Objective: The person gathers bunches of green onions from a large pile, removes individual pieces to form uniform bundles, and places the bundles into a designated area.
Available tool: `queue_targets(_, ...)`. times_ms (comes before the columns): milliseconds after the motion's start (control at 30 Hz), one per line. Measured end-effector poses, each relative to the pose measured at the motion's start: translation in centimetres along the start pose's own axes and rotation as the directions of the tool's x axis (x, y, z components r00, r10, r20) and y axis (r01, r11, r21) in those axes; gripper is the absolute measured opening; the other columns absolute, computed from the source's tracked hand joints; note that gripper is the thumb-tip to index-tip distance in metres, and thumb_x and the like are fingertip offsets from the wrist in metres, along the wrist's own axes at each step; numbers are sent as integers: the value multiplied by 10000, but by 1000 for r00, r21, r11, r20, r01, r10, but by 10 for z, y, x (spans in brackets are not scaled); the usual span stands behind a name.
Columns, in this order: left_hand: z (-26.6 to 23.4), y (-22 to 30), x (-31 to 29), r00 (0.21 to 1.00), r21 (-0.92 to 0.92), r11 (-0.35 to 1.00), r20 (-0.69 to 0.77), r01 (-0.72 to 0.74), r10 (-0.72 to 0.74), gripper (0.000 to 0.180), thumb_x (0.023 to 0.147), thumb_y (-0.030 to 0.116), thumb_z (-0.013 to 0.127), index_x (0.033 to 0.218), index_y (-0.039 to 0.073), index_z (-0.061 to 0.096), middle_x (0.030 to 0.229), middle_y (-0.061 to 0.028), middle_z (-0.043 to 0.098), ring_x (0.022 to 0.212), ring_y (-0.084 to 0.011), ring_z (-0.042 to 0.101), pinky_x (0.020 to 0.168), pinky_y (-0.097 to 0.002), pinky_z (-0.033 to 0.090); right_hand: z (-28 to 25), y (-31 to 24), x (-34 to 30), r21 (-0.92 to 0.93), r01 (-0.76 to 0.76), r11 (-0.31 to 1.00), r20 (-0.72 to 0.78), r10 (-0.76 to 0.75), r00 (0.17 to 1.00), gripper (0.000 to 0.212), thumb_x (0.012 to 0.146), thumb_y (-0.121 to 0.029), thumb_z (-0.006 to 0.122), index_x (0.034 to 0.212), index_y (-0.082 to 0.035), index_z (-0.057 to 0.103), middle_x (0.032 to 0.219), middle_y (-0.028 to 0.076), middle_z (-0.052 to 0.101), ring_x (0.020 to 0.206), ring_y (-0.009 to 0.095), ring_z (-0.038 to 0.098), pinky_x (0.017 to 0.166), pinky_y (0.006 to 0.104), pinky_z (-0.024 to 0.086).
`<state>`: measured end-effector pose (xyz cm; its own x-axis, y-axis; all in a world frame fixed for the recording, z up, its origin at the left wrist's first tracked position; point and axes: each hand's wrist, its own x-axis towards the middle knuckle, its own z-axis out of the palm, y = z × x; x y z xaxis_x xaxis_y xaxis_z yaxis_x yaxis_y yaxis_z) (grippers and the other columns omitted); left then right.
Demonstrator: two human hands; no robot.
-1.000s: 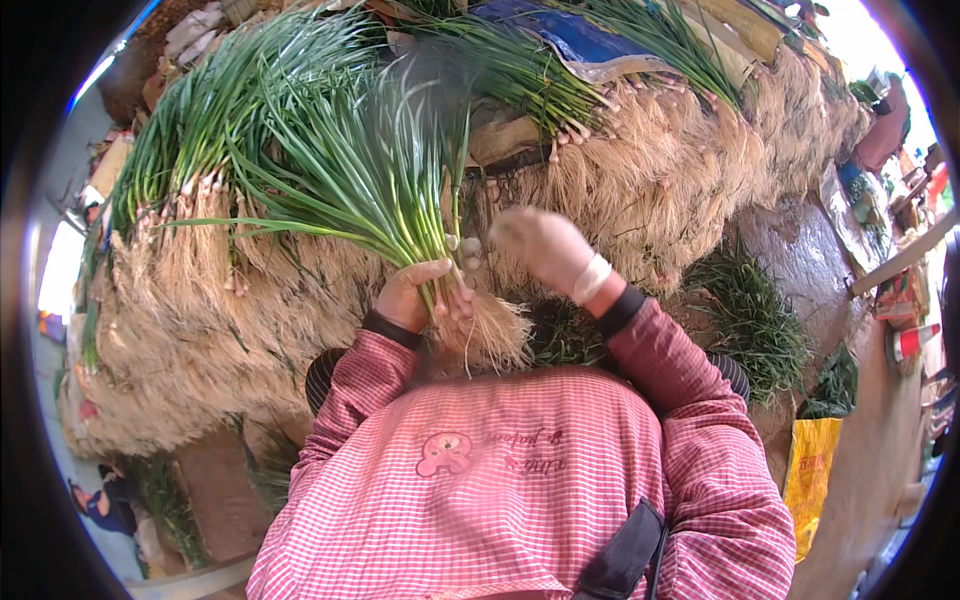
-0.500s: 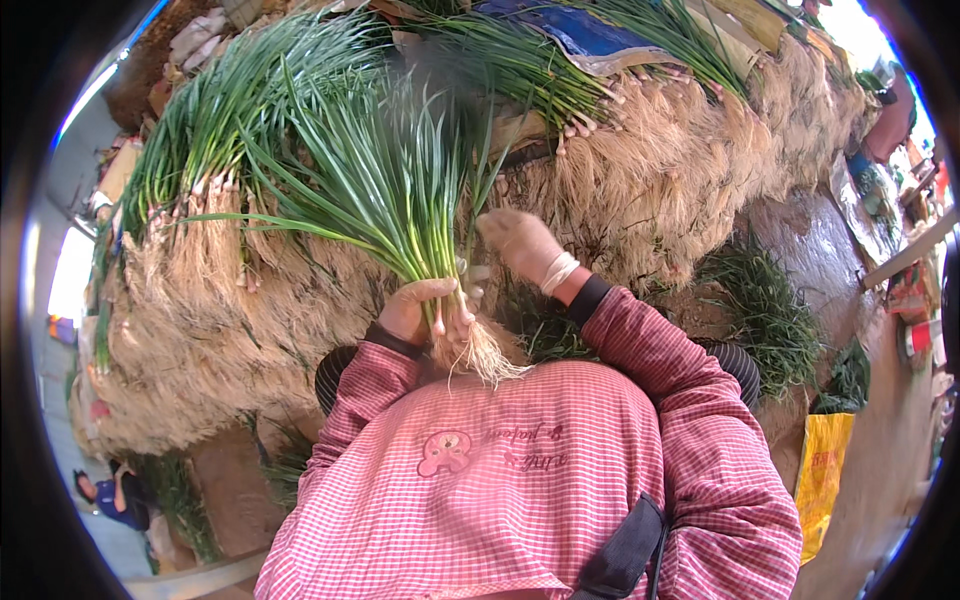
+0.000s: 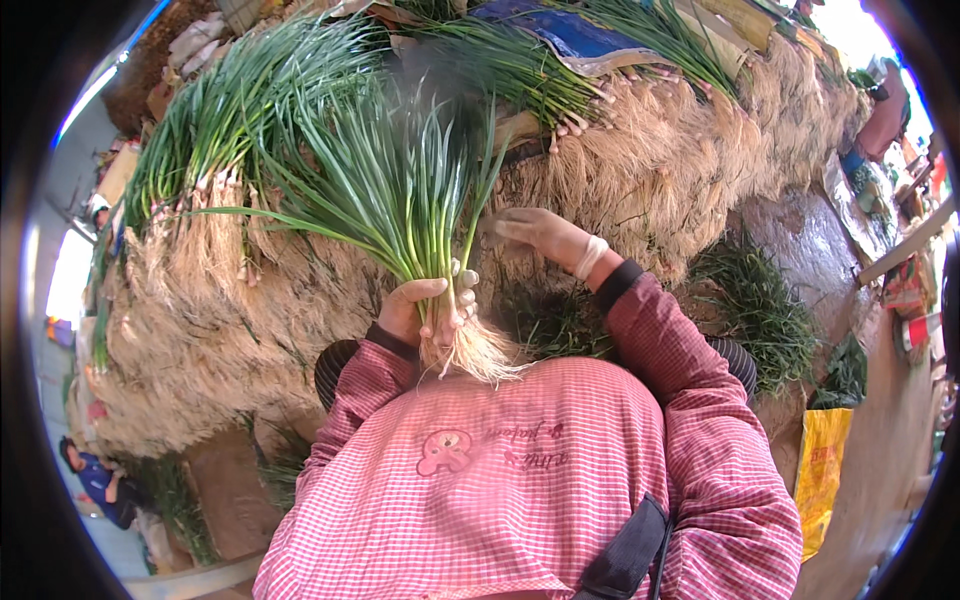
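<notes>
My left hand, in a pale glove, is wrapped round a bunch of green garlic just above the small pinkish-white bulbs. Long green leaves fan out away from me, one bending far to the left. Fine pale roots hang below the grip, close to my checked top. Fingertips of the holding hand show at the bunch's right side. To the right of the stalks, my gloved right hand reaches leftward with fingers stretched out. Nothing shows in it, and a white band circles its wrist.
A long heap of pale dry roots lies ahead, with more green garlic piled on the left. A blue sheet covers some at the back. Loose green leaves and a yellow bag lie right. Another person is far left.
My right hand has moved away from the stalks, slightly right and down, and its fingers have straightened. The bunch stays in my left hand, its fingertips now more visible.
</notes>
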<state>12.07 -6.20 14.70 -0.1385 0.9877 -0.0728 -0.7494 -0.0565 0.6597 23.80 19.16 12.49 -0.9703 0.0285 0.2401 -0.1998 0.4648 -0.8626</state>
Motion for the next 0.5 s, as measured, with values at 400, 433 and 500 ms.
queue_targets(400,-9,-3,-17,996,-38,996,-40,75,-76,506,891,301,645,1227,-65,554,956,-136,650,849,-263,633,715,-312,567,53,-46,19,217,-157,963,-209,203,957,380,980,-301,604,1206,4,595,1003,17,648,857,81,586,772,237,496)
queue_targets(433,-13,-3,-18,995,-33,995,-23,99,-100,487,884,276,657,1230,-46,541,948,-127,636,856,-247,621,750,-330,543,50,-48,16,331,-119,936,-226,201,953,328,986,-296,593,1146,-9,599,958,13,633,815,82,570,737,235,484)
queue_targets(500,-17,-1,-20,990,-30,990,8,140,-140,467,870,227,682,1237,-8,515,931,-109,609,871,-214,596,821,-367,495,39,-62,6,540,-42,841,-248,207,946,253,998,-285,570,1024,-36,608,867,4,604,732,85,536,667,230,461)
